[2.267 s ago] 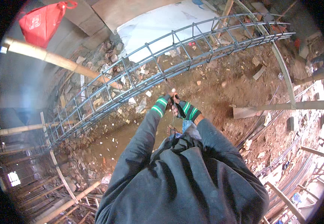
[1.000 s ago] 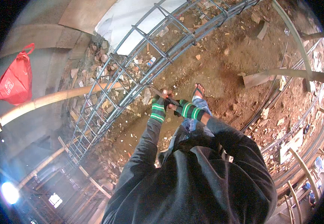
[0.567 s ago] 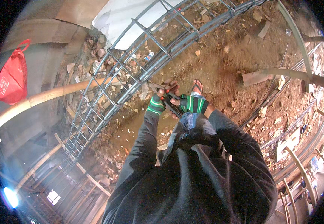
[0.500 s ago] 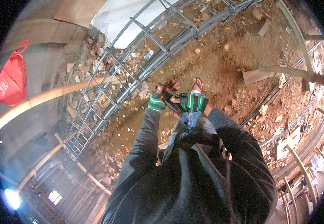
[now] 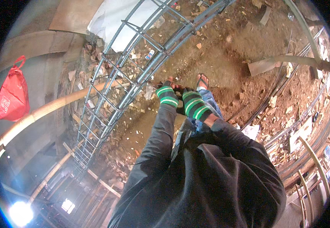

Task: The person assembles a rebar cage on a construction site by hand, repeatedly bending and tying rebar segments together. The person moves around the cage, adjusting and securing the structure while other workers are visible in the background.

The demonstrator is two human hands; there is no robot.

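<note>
My left hand (image 5: 167,94), in a black glove with green stripes and bare fingertips, is held low in front of me with its fingers curled. What it grips is too small and dark to make out. Just to its right, my right hand (image 5: 194,104) wears a matching glove, back upward, its fingers pointing away and mostly hidden. A dark hand tool (image 5: 180,109) shows only in part between and under the two hands. Left of them, a long rebar cage (image 5: 134,85) with square ties runs diagonally, apart from both hands as far as I can see.
A bamboo pole (image 5: 54,102) crosses behind the cage, beside a hanging red bag (image 5: 11,95). Broken rubble (image 5: 83,68) lies along the wall. My sandalled foot (image 5: 202,81) stands on the dirt floor (image 5: 225,49). Loose rods (image 5: 279,85) and bamboo supports (image 5: 313,163) are at right.
My right hand has turned back-upward, covering most of the dark tool with red-orange parts that showed before. Both hands appear closer together, and the view has shifted slightly.
</note>
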